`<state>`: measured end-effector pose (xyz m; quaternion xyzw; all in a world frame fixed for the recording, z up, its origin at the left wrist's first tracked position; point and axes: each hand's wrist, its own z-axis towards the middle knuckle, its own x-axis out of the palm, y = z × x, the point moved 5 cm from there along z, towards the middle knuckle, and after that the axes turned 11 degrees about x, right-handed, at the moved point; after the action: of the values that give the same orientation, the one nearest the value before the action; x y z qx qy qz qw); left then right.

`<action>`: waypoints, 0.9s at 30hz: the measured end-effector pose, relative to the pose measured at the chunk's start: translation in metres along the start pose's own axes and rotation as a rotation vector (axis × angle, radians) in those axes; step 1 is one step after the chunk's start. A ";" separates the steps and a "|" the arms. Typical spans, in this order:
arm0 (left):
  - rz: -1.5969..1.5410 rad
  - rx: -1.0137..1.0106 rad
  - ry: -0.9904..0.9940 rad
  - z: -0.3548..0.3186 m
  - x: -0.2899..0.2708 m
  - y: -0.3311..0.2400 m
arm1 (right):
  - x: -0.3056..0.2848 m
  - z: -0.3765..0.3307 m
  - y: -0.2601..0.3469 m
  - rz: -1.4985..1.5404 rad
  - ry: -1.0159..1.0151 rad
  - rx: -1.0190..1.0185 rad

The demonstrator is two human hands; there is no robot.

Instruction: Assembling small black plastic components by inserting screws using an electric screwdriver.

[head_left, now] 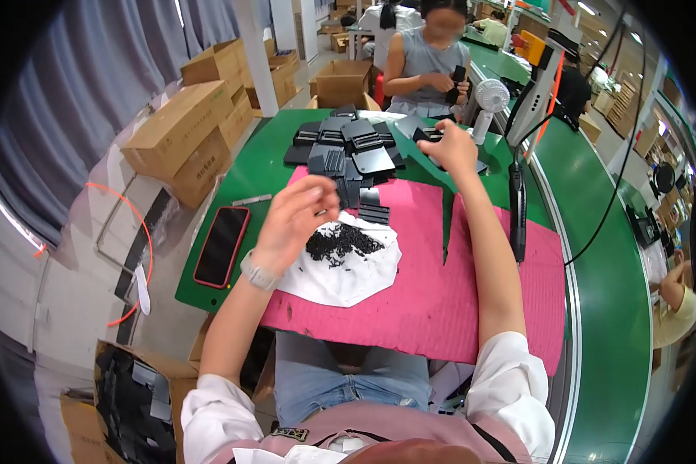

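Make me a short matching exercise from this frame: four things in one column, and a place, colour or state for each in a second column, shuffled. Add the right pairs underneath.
Things
1. phone
2. small black pieces
3. fan
4. left hand

Places, colours and states
A. has a pale strap at its wrist
B. white, upright, with a round head
C. lying flat on the green table, with a red edge
D. heaped on a white cloth

Right pairs: 1-C, 2-D, 3-B, 4-A
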<state>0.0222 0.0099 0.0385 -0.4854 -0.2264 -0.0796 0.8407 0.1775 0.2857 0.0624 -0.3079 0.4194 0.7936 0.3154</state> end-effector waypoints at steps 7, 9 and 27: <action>0.162 -0.082 -0.201 0.029 0.012 0.018 | -0.047 -0.095 0.125 0.400 0.204 -0.360; 0.180 0.045 -0.157 0.034 0.011 0.009 | -0.045 -0.124 0.144 0.335 0.087 -0.493; 0.091 0.023 -0.224 0.021 -0.040 0.017 | 0.021 -0.113 0.074 0.014 0.573 -0.485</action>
<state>-0.0133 0.0332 0.0158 -0.4914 -0.2976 0.0162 0.8184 0.1338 0.1599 0.0299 -0.5804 0.2927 0.7536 0.0976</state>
